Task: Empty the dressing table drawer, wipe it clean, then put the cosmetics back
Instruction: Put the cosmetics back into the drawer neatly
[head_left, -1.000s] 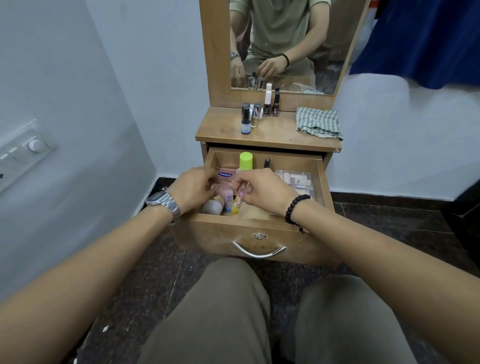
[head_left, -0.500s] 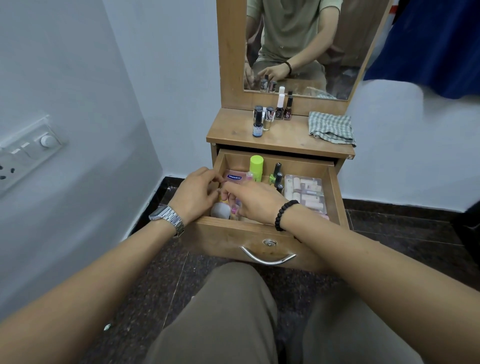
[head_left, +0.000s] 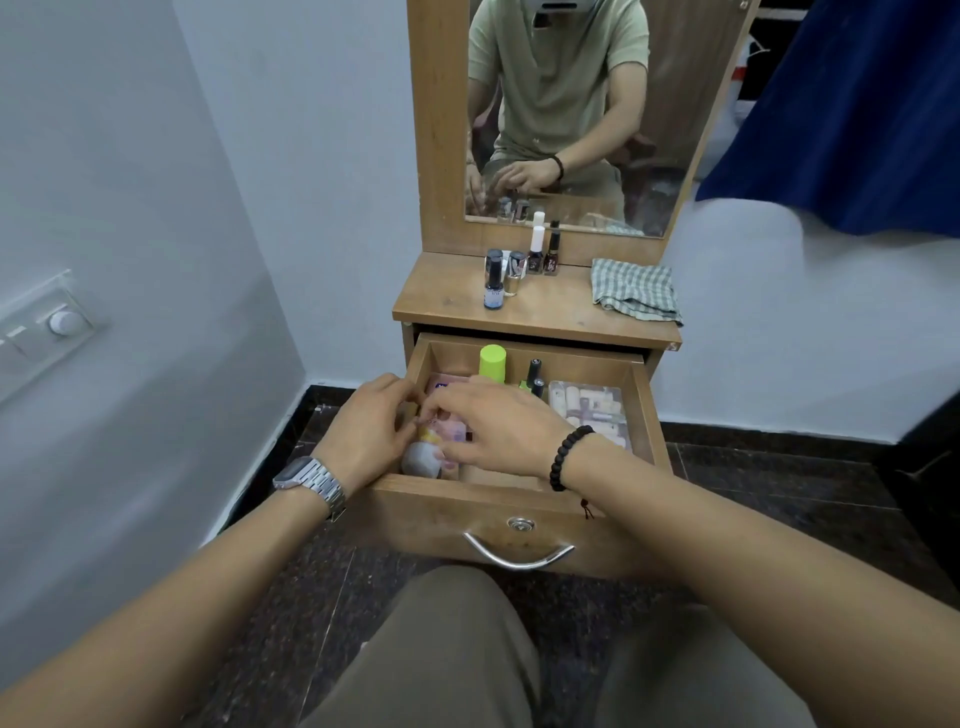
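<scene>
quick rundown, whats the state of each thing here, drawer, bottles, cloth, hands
drawer: pulled open, cosmetics inside
green-capped bottle: upright at the drawer's back
clear case: lying flat in the drawer's right side
nail polish bottles: upright on the table top, capped
checked cloth: crumpled on the table top, unused
left hand: in the drawer's left side, fingers curled; grip unclear
right hand: over the drawer's items, fingers spread; grip unclear

Small cosmetics (head_left: 441, 441) half-hidden under hands (head_left: 498, 431).
</scene>
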